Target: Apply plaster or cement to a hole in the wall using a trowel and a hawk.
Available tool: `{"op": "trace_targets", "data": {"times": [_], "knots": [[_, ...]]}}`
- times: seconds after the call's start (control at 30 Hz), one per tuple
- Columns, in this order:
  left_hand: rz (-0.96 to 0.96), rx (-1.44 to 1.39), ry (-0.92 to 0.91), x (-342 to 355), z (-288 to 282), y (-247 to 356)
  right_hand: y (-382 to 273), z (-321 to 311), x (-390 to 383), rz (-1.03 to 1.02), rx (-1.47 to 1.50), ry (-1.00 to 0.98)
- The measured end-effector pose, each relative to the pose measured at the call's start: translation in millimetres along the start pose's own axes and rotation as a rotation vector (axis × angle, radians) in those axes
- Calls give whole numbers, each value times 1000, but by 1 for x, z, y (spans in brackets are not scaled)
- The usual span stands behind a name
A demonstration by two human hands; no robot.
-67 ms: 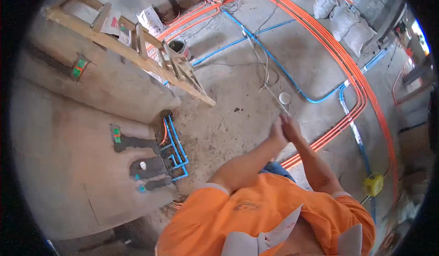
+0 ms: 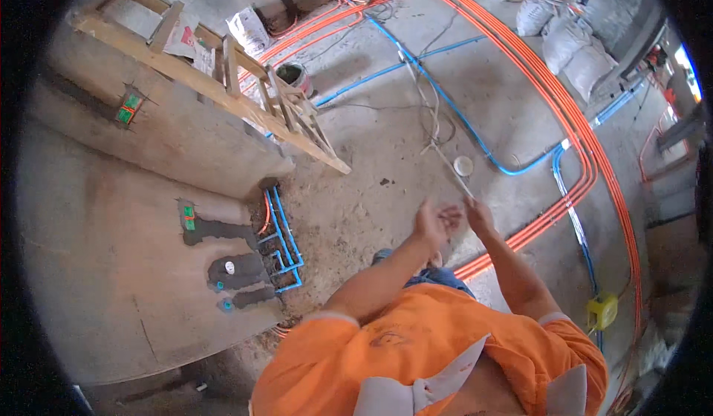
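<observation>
My right hand (image 2: 477,215) is closed around the end of a pale, cord-like length (image 2: 451,169), which runs straight out from it to a loose tangle on the concrete floor. To its left, my left hand (image 2: 435,223) is open, fingers spread and slightly blurred, with nothing in it. The two hands are apart. Just beyond my right hand, beside the cord, lies a small round white disc or lid (image 2: 463,166). Whether the length is cable or rope cannot be made out.
Orange conduits (image 2: 546,74) curve along the floor at the right, crossing blue pipes (image 2: 464,119). At left, a wooden ladder (image 2: 223,96) leans by the wall near a bucket (image 2: 293,78). Blue pipes (image 2: 286,245) rise by the wall. White sacks (image 2: 575,52) stand far right.
My left hand has come off the cord and moved left, its fingers opening. My right hand has shifted slightly right and nearer, still holding the cord.
</observation>
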State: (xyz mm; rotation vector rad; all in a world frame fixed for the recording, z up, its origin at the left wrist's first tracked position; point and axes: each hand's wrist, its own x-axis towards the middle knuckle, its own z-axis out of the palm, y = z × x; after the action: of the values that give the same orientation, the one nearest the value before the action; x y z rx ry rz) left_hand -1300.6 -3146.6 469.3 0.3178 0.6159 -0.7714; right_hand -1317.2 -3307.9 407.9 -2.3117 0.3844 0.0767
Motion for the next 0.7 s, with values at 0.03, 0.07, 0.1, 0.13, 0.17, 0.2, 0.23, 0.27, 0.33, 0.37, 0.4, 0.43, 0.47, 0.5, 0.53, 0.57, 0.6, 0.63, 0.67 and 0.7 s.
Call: {"op": "trace_targets", "data": {"times": [0.03, 0.07, 0.1, 0.13, 0.17, 0.2, 0.23, 0.27, 0.33, 0.37, 0.4, 0.43, 0.47, 0.5, 0.53, 0.57, 0.6, 0.63, 0.67, 0.7], "knots": [[84, -32, -54, -9, -9, 33, 2, -3, 9, 138, 55, -33], [151, -44, 59, -12, -13, 61, 30, 0, 21, 174, -55, -62], [217, -63, 169, -9, -16, 82, 43, 10, 31, 169, -60, -76], [231, -74, 172, -6, -16, 101, 49, 19, 43, 344, 158, -79], [336, 183, 239, -2, -16, 118, 54, 26, 56, 522, 376, -80], [439, 441, 310, 5, -16, 135, 46, 35, 71, 513, 372, -95], [451, 434, 317, 16, -17, 151, 30, 47, 83, 722, 641, -106], [933, 1215, 352, 31, -15, 164, 13, 60, 97, 932, 908, -115], [1384, 1964, 311, 55, 18, 171, -7, 86, 127, 1039, 1267, -306], [1510, 1978, 206, 80, 13, 168, -42, 94, 146, 1026, 1250, -333], [1630, 1986, 98, 104, 2, 164, -95, 92, 170, 854, 1321, -419], [1572, 1770, 92, 102, 25, 154, -141, 79, 207, 683, 1404, -469], [1512, 1563, 70, 99, 58, 152, -177, 61, 257, 494, 1487, -507], [989, 1876, 95, 110, 55, 163, -194, 43, 306, 340, 1584, -289], [413, 2086, 130, 120, 43, 181, -210, 10, 349, -3, 1589, -295], [432, 2349, -178, 119, 27, 207, -253, -29, 365, -224, 1448, -87], [488, 2432, -153, 134, -18, 225, -275, -59, 398, -204, 1405, -5], [473, 2429, -141, 134, -19, 246, -287, -90, 409, -469, 1089, 168], [509, 2279, 53, 128, -20, 270, -309, -114, 410, -522, 799, 366], [551, 2127, 218, 127, -14, 295, -302, -128, 424, -575, 807, 446]]}}
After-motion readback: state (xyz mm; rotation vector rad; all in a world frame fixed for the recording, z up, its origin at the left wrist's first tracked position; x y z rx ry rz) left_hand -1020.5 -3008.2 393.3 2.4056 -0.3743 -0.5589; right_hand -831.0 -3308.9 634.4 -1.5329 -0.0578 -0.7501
